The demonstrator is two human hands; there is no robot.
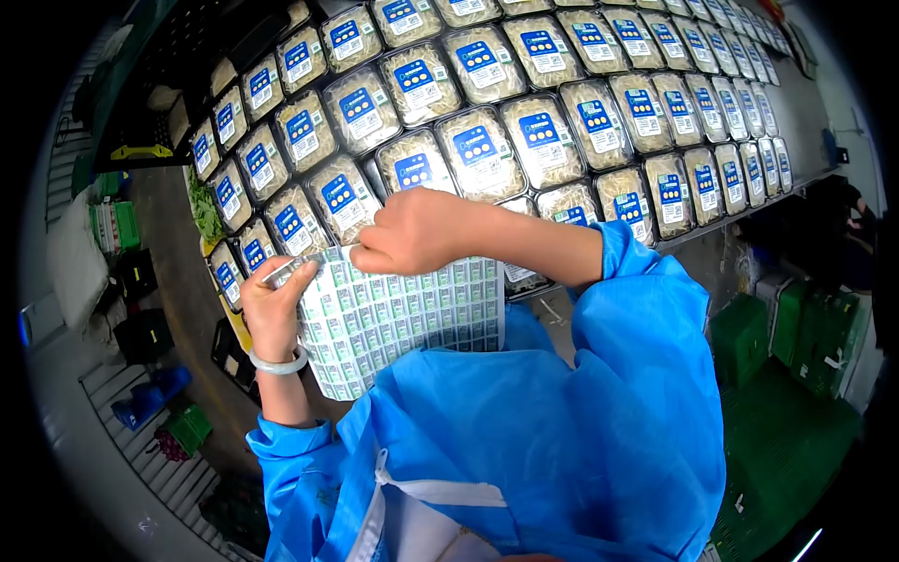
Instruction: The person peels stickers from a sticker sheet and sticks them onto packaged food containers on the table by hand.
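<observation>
A sheet of small green-and-white stickers [403, 318] spreads out in front of my body. My left hand [276, 304] grips its upper left corner, thumb on top. Closed fingers of my right hand [407, 234] rest at the sheet's top edge; whatever they pinch is hidden. Just beyond, clear-lidded trays of pale food [478, 155] stand in rows, each with a blue-and-white label. Some trays also carry a small green sticker beside or on the label.
The rows of trays cover a long table [805, 140]. Green leaves [204, 211] lie at its left end. Green crates [114, 225] stand on the left, more green crates [815, 337] on the right. A blue container [150, 398] is at the lower left.
</observation>
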